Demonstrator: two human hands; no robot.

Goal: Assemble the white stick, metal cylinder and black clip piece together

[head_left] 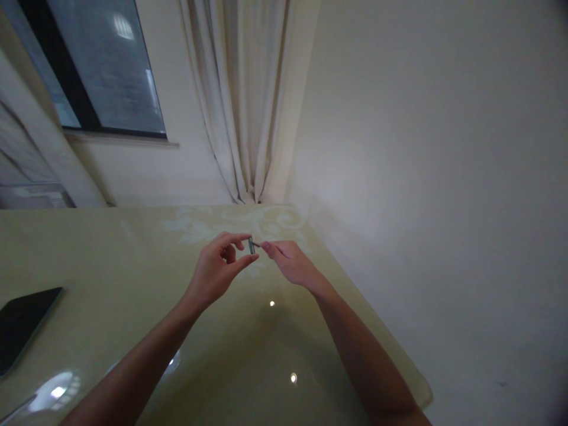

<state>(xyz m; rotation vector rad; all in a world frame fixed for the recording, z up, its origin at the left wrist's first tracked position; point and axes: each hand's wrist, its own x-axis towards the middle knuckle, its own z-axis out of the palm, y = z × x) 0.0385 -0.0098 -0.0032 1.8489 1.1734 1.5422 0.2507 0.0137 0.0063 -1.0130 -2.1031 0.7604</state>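
My left hand [218, 263] pinches a small, narrow greenish piece [251, 246] between thumb and index finger, one at each end of it. The piece stands roughly upright above the tabletop, and its exact kind is too small to make out. My right hand [290, 260] is closed on a thin dark rod [257, 244], whose far end reaches the side of the greenish piece. Most of the rod is hidden inside the right fingers. Whether the two things are joined or only touch, I cannot tell.
Both hands are over a glossy pale table [133, 266]. On its left lies a flat dark tablet-like slab [26, 322]. A thin grey object [18, 408] shows at the lower left corner. A wall [421, 177] borders the table's right side; a curtain [242, 100] hangs behind.
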